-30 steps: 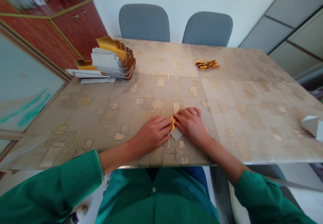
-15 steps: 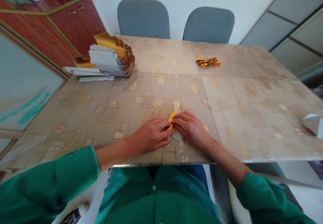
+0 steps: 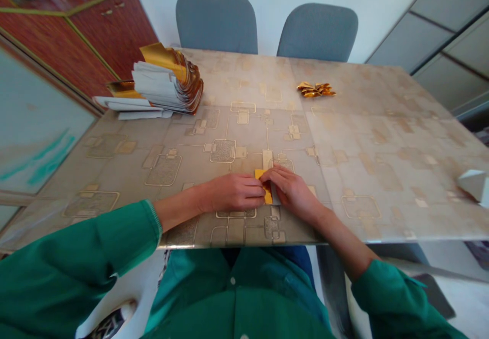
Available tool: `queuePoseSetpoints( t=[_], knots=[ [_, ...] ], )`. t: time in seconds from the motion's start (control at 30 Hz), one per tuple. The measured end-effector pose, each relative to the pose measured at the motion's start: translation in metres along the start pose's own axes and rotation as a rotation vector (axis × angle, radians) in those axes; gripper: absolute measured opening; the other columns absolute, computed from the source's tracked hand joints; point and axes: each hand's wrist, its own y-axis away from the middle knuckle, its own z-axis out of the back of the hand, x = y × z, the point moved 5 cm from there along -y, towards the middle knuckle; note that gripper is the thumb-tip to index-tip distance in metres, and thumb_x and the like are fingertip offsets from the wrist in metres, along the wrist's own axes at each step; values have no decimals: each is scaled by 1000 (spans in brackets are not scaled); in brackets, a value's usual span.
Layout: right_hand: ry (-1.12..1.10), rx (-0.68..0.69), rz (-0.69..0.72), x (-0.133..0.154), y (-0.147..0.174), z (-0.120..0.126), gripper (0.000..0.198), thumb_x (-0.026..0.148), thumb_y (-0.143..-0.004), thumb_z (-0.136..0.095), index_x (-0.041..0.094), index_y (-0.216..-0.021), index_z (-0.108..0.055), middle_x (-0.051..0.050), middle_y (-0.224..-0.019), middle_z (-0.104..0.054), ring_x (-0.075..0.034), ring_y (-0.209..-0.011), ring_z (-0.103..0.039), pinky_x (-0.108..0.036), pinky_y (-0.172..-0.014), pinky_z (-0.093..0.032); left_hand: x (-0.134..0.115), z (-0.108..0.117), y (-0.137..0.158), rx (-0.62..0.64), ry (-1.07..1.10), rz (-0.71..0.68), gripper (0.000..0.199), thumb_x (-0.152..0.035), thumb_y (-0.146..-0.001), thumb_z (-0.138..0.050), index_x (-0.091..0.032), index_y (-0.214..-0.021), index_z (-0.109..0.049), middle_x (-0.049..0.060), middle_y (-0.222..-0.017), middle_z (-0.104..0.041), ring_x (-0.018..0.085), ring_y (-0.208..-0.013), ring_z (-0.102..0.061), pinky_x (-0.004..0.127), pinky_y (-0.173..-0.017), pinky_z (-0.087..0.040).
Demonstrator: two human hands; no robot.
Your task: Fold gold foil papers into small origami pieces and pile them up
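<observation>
A small piece of folded gold paper [image 3: 269, 197] with a pale side lies on the patterned tabletop near the front edge, between my hands. My left hand [image 3: 239, 192] is closed, its fingertips gripping the paper's left edge. On the other side, my right hand [image 3: 292, 188] is bent over it, thumb and index finger pinched on the gold surface. Fingers cover part of the paper, so its full shape is hidden.
A stack of gold and white folded paper [image 3: 168, 86] stands at the back left of the table [image 3: 362, 176]. A folded gold piece [image 3: 316, 90] sits at the back. A white paper object [image 3: 473, 186] lies at the right edge. Two grey chairs [image 3: 217, 22] stand behind.
The gold paper has turned from slanted to nearly upright in view. My left hand has shifted its fingers along the left edge, and the hand now lies flatter. The right hand stays close by.
</observation>
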Motion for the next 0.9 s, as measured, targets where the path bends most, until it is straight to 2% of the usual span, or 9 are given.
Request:
queuePoseSetpoints(
  t=[0.07, 0.13, 0.23, 0.33, 0.47, 0.6, 0.73, 0.9],
  knots=[
    [-20, -22, -18, 1, 4, 1, 28, 3, -89, -37, 17, -98, -59, -6, -92, -64, -18, -89, -55, -34, -83, -47, -2, -3, 0, -28, -24, -16, 33, -17, -102, -38, -20, -100, -70, 8, -101, -72, 17, -99, -65, 33, -89, -54],
    [5, -54, -44, 4, 9, 2, 26, 5, -90, -39, 17, -96, -61, -8, -94, -64, -19, -92, -55, -33, -81, -47, -5, -5, -1, -109, -51, -8, 31, -18, -102, -39, -18, -98, -70, 8, -98, -72, 17, -96, -66, 32, -86, -56],
    [130, -76, -114, 11, 20, 4, 21, 9, -91, -45, 19, -90, -64, -7, -92, -65, -21, -91, -55, -36, -83, -44, -6, -7, -2, -252, -44, 117, 26, -19, -101, -44, -16, -94, -69, 7, -94, -72, 16, -91, -65, 29, -83, -55],
    [215, -66, -192, 20, 30, 3, 12, 18, -90, -55, 19, -94, -66, -7, -98, -66, -23, -95, -56, -39, -87, -42, -5, -9, -3, -311, 11, 253, 25, -22, -101, -46, -15, -91, -68, 8, -90, -71, 16, -87, -64, 30, -82, -54],
    [273, -94, -236, 27, 37, -2, 16, 34, -89, -64, 20, -95, -65, -7, -105, -66, -25, -99, -55, -40, -89, -40, -4, -6, 0, -273, 86, 195, 22, -29, -99, -51, -14, -102, -66, 10, -97, -72, 19, -94, -64, 34, -87, -53],
    [292, -146, -219, 27, 36, -5, 15, 29, -95, -55, 20, -89, -65, -6, -101, -68, -22, -97, -56, -38, -90, -41, 5, -1, 4, -172, 198, 111, 23, -28, -96, -56, -13, -113, -62, 11, -110, -70, 21, -105, -63, 36, -94, -52],
    [281, -167, -204, 27, 34, -1, 15, 24, -96, -53, 20, -88, -65, -6, -98, -70, -21, -93, -57, -38, -90, -41, 14, 0, 1, -161, 266, 166, 18, -25, -98, -51, -16, -105, -66, 9, -105, -71, 17, -100, -64, 31, -91, -52],
    [286, -163, -249, 27, 37, -3, 13, 34, -89, -64, 21, -91, -64, -5, -103, -69, -23, -99, -57, -42, -98, -38, 14, -8, -4, -186, 238, 229, 26, -25, -101, -45, -16, -94, -69, 8, -101, -71, 16, -95, -63, 31, -89, -50]
  ],
)
